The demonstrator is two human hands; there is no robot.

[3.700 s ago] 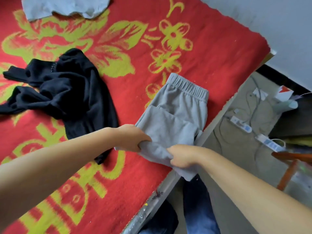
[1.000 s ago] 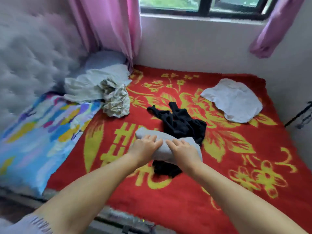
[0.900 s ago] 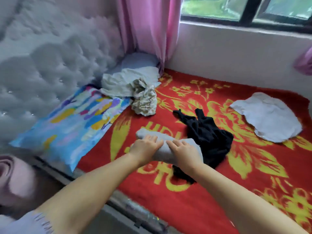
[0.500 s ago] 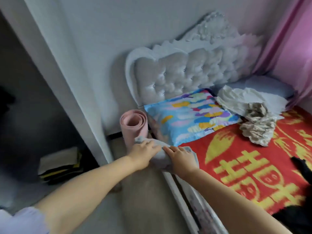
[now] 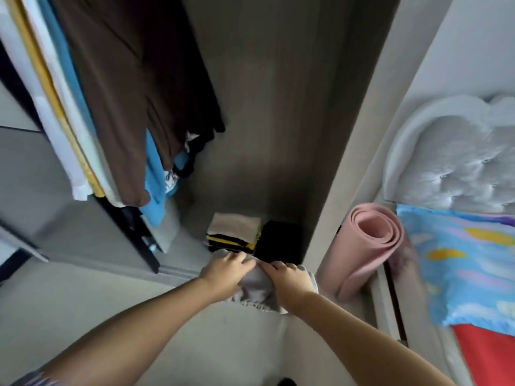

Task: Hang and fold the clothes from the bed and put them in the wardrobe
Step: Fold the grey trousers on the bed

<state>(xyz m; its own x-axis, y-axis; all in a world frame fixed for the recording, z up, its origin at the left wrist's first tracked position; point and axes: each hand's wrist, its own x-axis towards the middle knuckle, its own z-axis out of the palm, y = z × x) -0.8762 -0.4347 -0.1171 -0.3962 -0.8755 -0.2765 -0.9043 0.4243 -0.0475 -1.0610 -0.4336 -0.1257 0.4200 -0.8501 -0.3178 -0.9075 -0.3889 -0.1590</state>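
I hold the folded grey pants [image 5: 257, 288] in both hands in front of the open wardrobe [image 5: 278, 107]. My left hand [image 5: 225, 271] grips the bundle's left side and my right hand [image 5: 289, 277] grips its right side, fingers over the top. The bundle hangs just before the wardrobe floor, near a stack of folded clothes [image 5: 235, 232] with a beige piece on top and a black folded pile [image 5: 281, 240] beside it. Much of the pants is hidden under my hands.
Hanging clothes [image 5: 117, 107] in brown, blue, yellow and white fill the wardrobe's left side. A rolled pink mat [image 5: 370, 246] leans by the wardrobe's right wall. At the right are the bed's tufted headboard [image 5: 457, 157], colourful pillow [image 5: 468, 260] and red blanket [image 5: 485, 355].
I have turned from the bed to the wardrobe, carrying the folded grey pants in both hands. The pants now hang before the wardrobe's folded stacks.
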